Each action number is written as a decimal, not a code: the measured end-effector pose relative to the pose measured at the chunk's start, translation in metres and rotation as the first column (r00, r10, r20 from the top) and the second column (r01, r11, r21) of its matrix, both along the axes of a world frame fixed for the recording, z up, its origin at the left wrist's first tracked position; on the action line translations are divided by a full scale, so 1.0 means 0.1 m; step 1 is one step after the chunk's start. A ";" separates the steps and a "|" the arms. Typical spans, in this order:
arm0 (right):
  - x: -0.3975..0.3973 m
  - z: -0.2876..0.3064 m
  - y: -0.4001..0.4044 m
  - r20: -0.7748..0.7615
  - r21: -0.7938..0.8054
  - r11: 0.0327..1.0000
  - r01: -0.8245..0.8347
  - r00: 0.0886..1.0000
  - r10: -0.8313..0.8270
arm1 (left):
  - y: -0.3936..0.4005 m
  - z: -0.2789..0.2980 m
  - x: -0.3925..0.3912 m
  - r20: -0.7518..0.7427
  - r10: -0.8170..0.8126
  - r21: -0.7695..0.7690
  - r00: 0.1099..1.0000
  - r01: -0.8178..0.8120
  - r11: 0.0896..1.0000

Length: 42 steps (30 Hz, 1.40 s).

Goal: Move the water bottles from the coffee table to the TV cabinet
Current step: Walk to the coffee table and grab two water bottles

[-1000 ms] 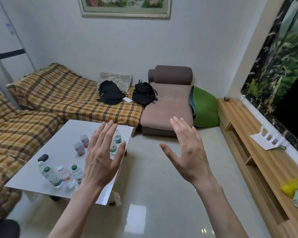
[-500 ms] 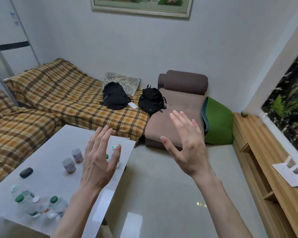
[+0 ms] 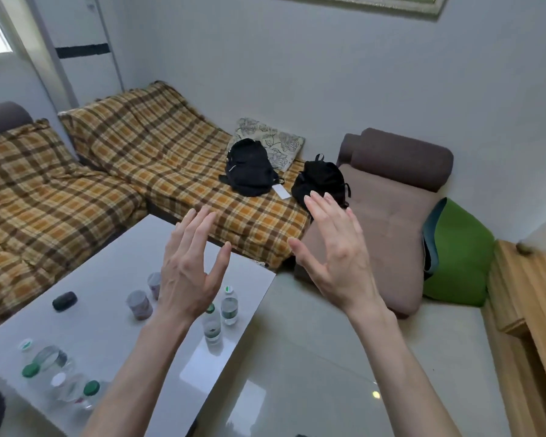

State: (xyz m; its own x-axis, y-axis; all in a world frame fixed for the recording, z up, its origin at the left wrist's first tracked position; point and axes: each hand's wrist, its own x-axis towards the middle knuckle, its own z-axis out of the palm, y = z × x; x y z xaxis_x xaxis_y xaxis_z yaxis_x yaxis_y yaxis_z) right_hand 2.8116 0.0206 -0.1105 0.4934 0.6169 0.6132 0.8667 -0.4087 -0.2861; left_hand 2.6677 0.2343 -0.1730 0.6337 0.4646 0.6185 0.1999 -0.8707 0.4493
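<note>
A white coffee table (image 3: 108,263) fills the lower left. Two small clear water bottles (image 3: 229,305) stand near its right edge, one with a green cap (image 3: 212,326) partly behind my left wrist. Several more water bottles (image 3: 60,373) cluster at the table's near left corner. My left hand (image 3: 191,272) hovers open above the table, fingers spread, holding nothing. My right hand (image 3: 334,257) is raised open over the floor beside the table, also holding nothing. The wooden TV cabinet (image 3: 524,298) runs along the right edge.
Two small lidded cups (image 3: 139,304) and a dark oval object (image 3: 64,300) also sit on the table. A plaid-covered sofa (image 3: 114,171) with two black backpacks (image 3: 249,168) lies behind; a brown chaise (image 3: 391,222) and a green cushion (image 3: 457,257) stand right. Glossy tile floor (image 3: 312,357) separates table and cabinet.
The view has swung left and down, closer to the coffee table; the cabinet has slid toward the right edge. Both hands stay raised and open, now nearer the bottles at the table's right edge.
</note>
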 end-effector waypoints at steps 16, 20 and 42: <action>1.50 -0.36 2.21 -0.164 -0.165 0.802 -0.574 0.818 0.551 | 0.81 -0.47 0.70 -0.130 0.474 -0.109 0.871 -0.487 0.866; 1.78 -0.54 2.51 -0.198 -0.159 0.706 -0.690 0.723 0.662 | 0.81 -0.58 0.91 -0.140 0.559 -0.123 0.817 -0.574 0.809; 1.97 -2.46 2.69 -0.413 -0.511 0.397 -0.762 0.623 0.665 | 0.40 -2.33 1.17 -0.482 0.544 -0.356 0.686 -0.721 0.594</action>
